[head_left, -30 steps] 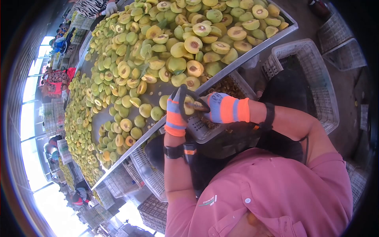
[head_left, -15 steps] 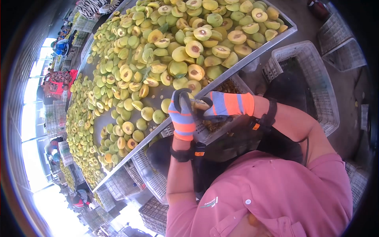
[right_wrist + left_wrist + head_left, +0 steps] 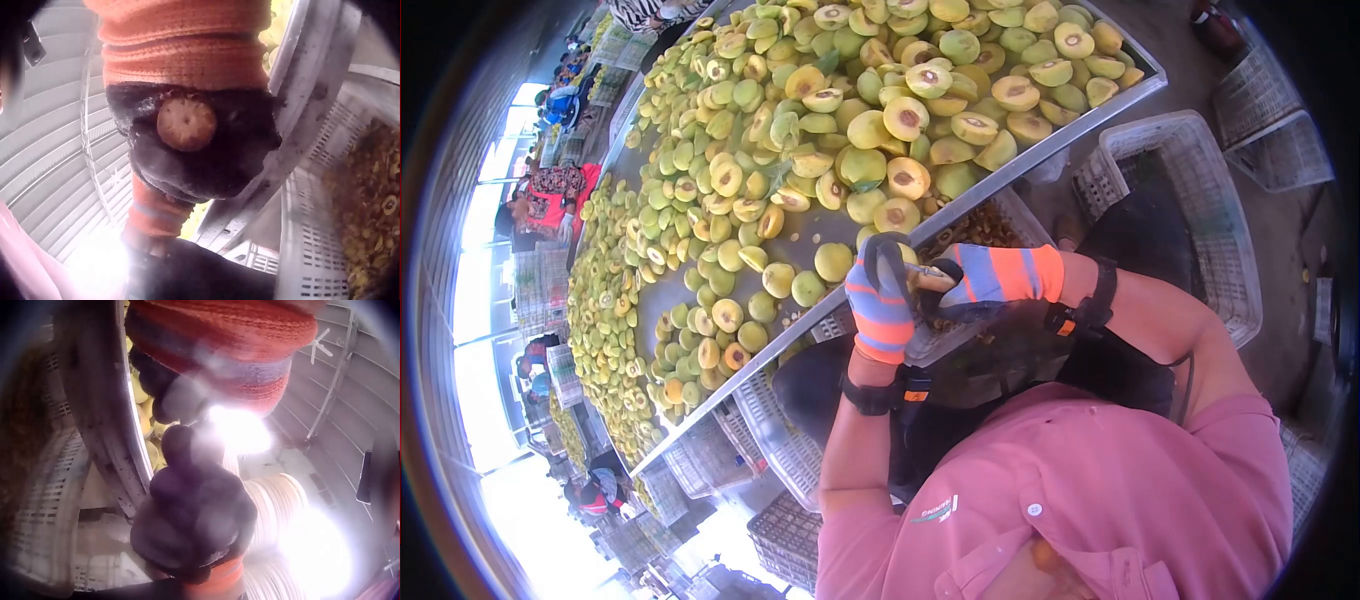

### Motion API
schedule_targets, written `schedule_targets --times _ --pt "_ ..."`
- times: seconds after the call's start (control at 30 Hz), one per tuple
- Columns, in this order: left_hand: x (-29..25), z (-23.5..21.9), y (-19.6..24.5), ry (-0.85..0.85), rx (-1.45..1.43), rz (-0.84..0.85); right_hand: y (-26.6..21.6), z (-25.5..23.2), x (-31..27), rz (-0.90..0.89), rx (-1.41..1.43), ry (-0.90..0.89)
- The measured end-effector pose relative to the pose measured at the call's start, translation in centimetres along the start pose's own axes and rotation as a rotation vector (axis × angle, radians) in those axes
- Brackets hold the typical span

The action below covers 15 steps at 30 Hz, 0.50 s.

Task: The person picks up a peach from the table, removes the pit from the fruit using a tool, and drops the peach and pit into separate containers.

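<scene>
Both hands wear striped gloves with dark palms. In the head view the left hand (image 3: 882, 300) grips a piece of yellow-green fruit (image 3: 908, 254) beside the table edge. Against it, the right hand (image 3: 1003, 275) holds a small tool (image 3: 932, 277) with a thin metal part pointing at the fruit. The tool's round wooden end (image 3: 186, 123) pokes out of the right fist in the right wrist view. In the left wrist view, the left hand (image 3: 212, 362) is above and the right hand (image 3: 197, 509) below, close together; glare hides the fruit there.
Halved fruits (image 3: 865, 130) cover the metal-edged table (image 3: 1040, 150). A crate of brown-yellow scraps (image 3: 369, 212) sits under its edge, near the hands. An empty white crate (image 3: 1215, 215) stands at right, and more crates (image 3: 785, 440) below left. Other people (image 3: 550, 205) are at far left.
Both hands have shifted slightly right in the head view, staying together. The left hand has turned, and the tool's metal part shows again between the hands.
</scene>
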State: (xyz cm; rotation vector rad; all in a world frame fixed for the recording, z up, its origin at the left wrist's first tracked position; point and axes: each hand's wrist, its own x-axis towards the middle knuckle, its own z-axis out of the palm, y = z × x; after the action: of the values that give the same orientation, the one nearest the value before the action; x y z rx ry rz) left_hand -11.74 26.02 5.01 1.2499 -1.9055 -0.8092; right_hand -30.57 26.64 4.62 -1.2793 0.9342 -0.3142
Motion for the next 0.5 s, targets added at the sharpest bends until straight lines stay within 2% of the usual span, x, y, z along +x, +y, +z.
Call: schedule_targets --times 0.07,0.17,0.2,0.27,0.33,0.4,0.5 --pt "-0.2 -0.3 1.9 0.018 -0.165 -0.138 -0.5 0.4 -0.3 -0.031 0.088 -0.014" --pt "-0.6 1.6 -0.4 0.233 -0.104 -0.059 1.9 1.5 1.4 -0.266 -0.257 0.214" --pt "-0.4 1.9 -0.4 0.267 -0.002 0.01 1.4 1.5 1.0 -0.269 -0.278 0.228" --pt "-0.2 2.3 -0.4 0.331 0.2 0.144 3.1 2.3 1.9 -0.262 -0.283 0.266" --pt "-0.4 2.7 0.4 0.339 -0.024 -0.017 1.8 2.2 1.4 -0.222 -0.159 0.226" --pt "-0.7 2.6 1.2 0.323 -0.208 -0.186 0.9 1.6 0.3 -0.187 -0.007 0.101" --pt "-0.6 1.2 2.2 0.185 -0.162 -0.086 1.5 0.1 0.0 -0.265 -0.099 -0.098"
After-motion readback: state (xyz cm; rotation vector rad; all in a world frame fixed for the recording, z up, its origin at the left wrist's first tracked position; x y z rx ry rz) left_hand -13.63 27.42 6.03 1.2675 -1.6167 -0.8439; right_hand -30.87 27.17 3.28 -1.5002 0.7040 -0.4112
